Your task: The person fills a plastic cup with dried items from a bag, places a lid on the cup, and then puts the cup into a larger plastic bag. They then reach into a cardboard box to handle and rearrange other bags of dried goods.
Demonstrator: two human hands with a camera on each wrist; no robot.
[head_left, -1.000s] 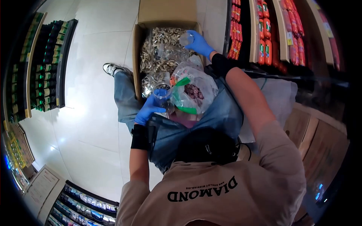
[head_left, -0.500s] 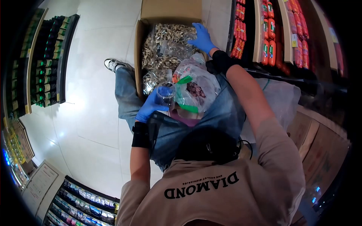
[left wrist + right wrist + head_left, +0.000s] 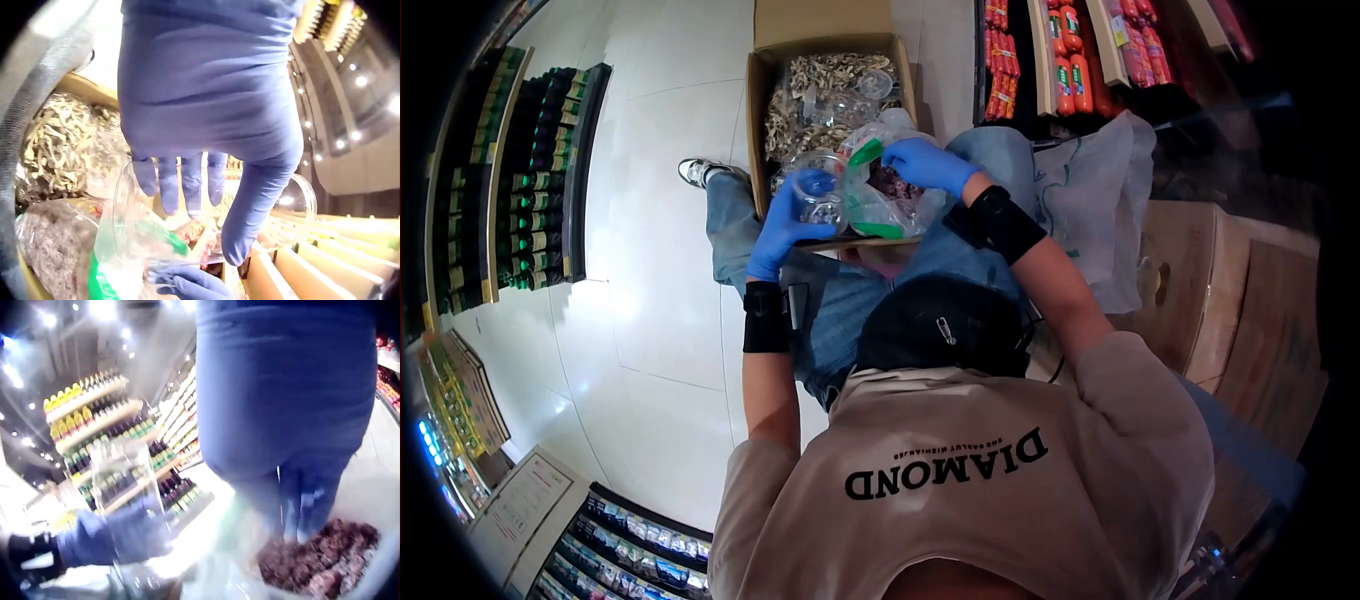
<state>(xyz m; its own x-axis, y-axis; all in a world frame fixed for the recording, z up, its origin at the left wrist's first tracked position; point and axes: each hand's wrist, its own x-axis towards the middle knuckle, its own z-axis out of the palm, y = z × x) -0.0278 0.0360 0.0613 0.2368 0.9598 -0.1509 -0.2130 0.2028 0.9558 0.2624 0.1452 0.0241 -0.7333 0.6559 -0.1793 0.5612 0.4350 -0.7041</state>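
My gloved left hand (image 3: 783, 235) grips a clear plastic jar (image 3: 824, 214), fingers on one side and thumb on the other. In the left wrist view the jar's round rim (image 3: 308, 199) shows beyond the thumb. Right beside it stands an open translucent bag (image 3: 868, 208) with green handles, holding dark reddish-brown dried pieces (image 3: 334, 556). Over the bag's mouth reaches my gloved right hand (image 3: 935, 167), its fingers (image 3: 312, 506) extended down among the pieces. A clear round lid (image 3: 876, 83) lies on the bagged goods in the carton.
An open carton (image 3: 758, 120) between the legs holds clear bags of pale dried slices (image 3: 800, 130). Sausage shelves (image 3: 1045, 60) stand at the right, bottle shelves (image 3: 540, 180) at the left. A white sack (image 3: 1100, 200) and cardboard boxes (image 3: 1185, 290) sit at the right.
My right hand has let go of the clear lid on the bagged slices, then moved back toward me to the translucent bag. The left hand keeps the jar beside the bag.
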